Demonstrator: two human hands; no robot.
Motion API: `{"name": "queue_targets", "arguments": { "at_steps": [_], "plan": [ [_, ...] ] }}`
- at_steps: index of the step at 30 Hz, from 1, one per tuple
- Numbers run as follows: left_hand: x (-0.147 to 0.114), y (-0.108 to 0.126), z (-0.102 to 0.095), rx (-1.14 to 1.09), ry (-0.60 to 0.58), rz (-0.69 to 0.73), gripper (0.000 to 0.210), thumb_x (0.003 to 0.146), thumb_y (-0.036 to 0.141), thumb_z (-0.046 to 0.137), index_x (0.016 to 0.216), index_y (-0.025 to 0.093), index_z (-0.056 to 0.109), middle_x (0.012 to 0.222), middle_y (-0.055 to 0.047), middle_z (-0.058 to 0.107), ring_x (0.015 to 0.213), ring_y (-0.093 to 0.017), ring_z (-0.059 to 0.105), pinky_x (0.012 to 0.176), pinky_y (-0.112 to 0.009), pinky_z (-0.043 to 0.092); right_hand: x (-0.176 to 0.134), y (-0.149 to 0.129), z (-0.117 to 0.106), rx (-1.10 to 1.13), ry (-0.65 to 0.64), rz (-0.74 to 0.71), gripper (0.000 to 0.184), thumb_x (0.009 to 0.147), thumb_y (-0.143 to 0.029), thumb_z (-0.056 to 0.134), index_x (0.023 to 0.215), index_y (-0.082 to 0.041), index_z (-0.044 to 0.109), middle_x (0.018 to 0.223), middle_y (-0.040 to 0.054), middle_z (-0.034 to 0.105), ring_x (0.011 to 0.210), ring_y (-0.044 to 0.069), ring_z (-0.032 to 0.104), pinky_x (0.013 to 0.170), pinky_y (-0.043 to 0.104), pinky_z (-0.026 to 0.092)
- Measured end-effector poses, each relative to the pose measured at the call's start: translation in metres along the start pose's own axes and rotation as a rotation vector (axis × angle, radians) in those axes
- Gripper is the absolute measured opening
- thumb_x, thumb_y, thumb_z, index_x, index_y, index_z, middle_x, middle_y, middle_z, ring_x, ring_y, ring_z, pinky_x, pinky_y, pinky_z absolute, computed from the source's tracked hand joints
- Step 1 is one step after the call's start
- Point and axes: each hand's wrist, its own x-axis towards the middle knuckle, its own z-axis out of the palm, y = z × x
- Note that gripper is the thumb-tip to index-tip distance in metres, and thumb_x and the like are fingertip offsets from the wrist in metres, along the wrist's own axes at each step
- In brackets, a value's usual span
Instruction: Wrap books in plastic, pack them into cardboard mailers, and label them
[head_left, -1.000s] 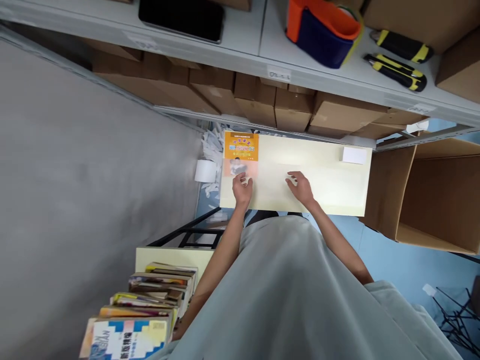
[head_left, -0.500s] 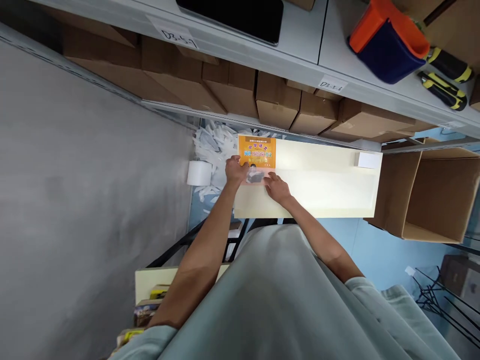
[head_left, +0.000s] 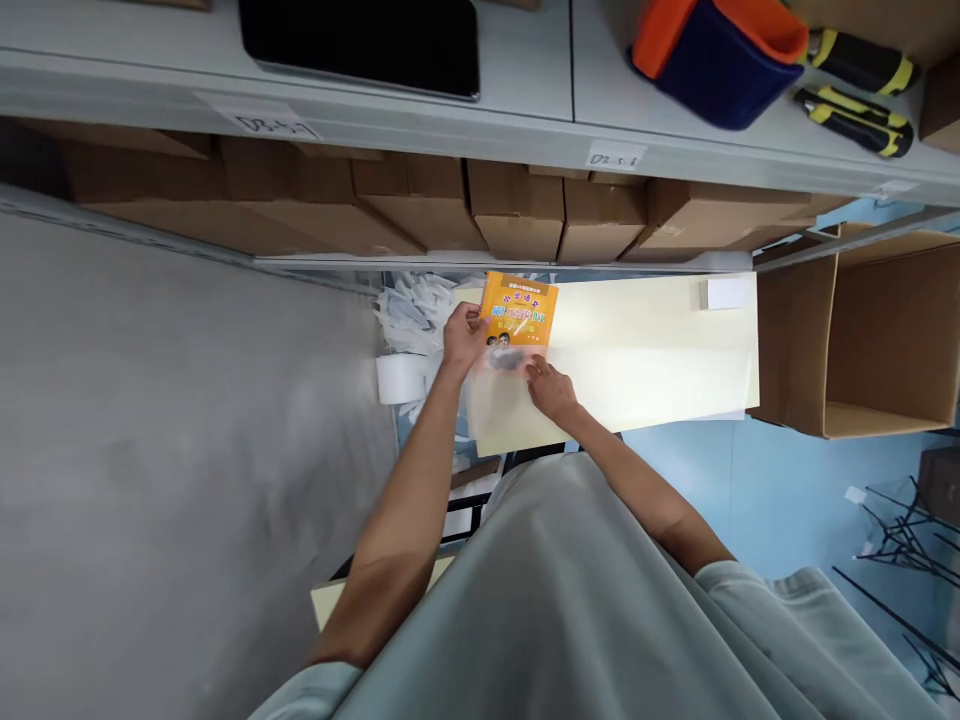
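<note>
A yellow-orange book [head_left: 520, 308] with printed characters lies slightly tilted at the left end of the cream-coloured board [head_left: 637, 380]. A translucent plastic sheet [head_left: 637, 372] covers the book's lower part and stretches right along the board. My left hand [head_left: 463, 338] grips the book's left edge, thumb on the cover and fingers curled at the side. At the lower right corner, my right hand [head_left: 551, 388] has its fingers bent and closed on the book where the sheet overlaps it. Its fingertips are partly hidden.
A white roll [head_left: 401, 379] and crumpled white strips [head_left: 412, 310] lie left of the board. A small white box [head_left: 724, 293] sits at its right end, beside an open carton [head_left: 795, 340]. Above, a shelf [head_left: 525, 125] holds a phone [head_left: 360, 45], an orange-blue holder [head_left: 720, 60] and cutters [head_left: 855, 120].
The book has tilted clockwise and shifted slightly right, with both hands staying at it. The view has moved, so the shelf shows larger and the board sits at a slant.
</note>
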Motion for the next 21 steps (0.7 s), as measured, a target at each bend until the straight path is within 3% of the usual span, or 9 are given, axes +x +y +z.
{"name": "queue_targets", "arguments": {
  "at_steps": [6,10,12,14,17,21],
  "plan": [
    [-0.052,0.06,0.02,0.093,0.03,0.402,0.022,0.097,0.041,0.068,0.11,0.023,0.066,0.106,-0.006,0.076,0.099,-0.023,0.072,0.095,-0.032,0.057,-0.02,0.045,0.04,0.12,0.136,-0.051,0.048,0.109,-0.015,0.047,0.156,-0.013,0.056,0.18,0.0212,0.035,0.165,0.03,0.039,0.124,0.049,0.052],
    [-0.109,0.113,0.025,0.044,0.118,0.475,0.035,0.098,0.053,0.073,0.112,0.022,0.067,0.108,-0.006,0.073,0.107,-0.023,0.073,0.099,-0.034,0.059,-0.034,0.099,0.054,0.173,0.202,-0.13,0.055,0.109,-0.017,0.049,0.164,-0.011,0.05,0.184,0.0205,0.025,0.173,0.031,0.022,0.136,0.053,0.032],
    [-0.137,0.133,0.029,-0.051,0.206,0.487,0.04,0.097,0.059,0.074,0.113,0.023,0.066,0.109,-0.005,0.071,0.104,-0.02,0.073,0.094,-0.031,0.06,-0.037,0.127,0.053,0.255,0.233,-0.147,0.055,0.11,-0.021,0.05,0.164,-0.011,0.051,0.185,0.0192,0.023,0.174,0.03,0.019,0.138,0.053,0.028],
    [-0.16,0.145,0.038,-0.19,0.261,0.497,0.044,0.094,0.062,0.078,0.112,0.024,0.065,0.105,-0.003,0.07,0.1,-0.018,0.072,0.091,-0.03,0.061,-0.039,0.156,0.046,0.426,0.256,-0.134,0.053,0.111,-0.029,0.051,0.161,-0.013,0.056,0.183,0.0176,0.029,0.173,0.03,0.023,0.138,0.053,0.029],
    [-0.186,0.149,0.068,-0.374,0.191,0.364,0.048,0.086,0.061,0.088,0.108,0.026,0.066,0.099,0.0,0.072,0.095,-0.017,0.073,0.094,-0.031,0.062,-0.05,0.2,0.025,0.906,0.276,-0.034,0.058,0.113,-0.055,0.046,0.152,-0.018,0.066,0.169,0.016,0.055,0.161,0.031,0.047,0.132,0.051,0.041],
    [-0.206,0.131,0.149,-0.539,0.008,0.036,0.055,0.076,0.062,0.095,0.105,0.024,0.069,0.103,-0.003,0.078,0.095,-0.02,0.077,0.091,-0.034,0.064,-0.088,0.268,-0.01,1.548,0.159,-0.017,0.09,0.102,-0.09,0.033,0.14,-0.019,0.072,0.134,0.0137,0.079,0.132,0.034,0.073,0.112,0.052,0.06]
  ]
}}
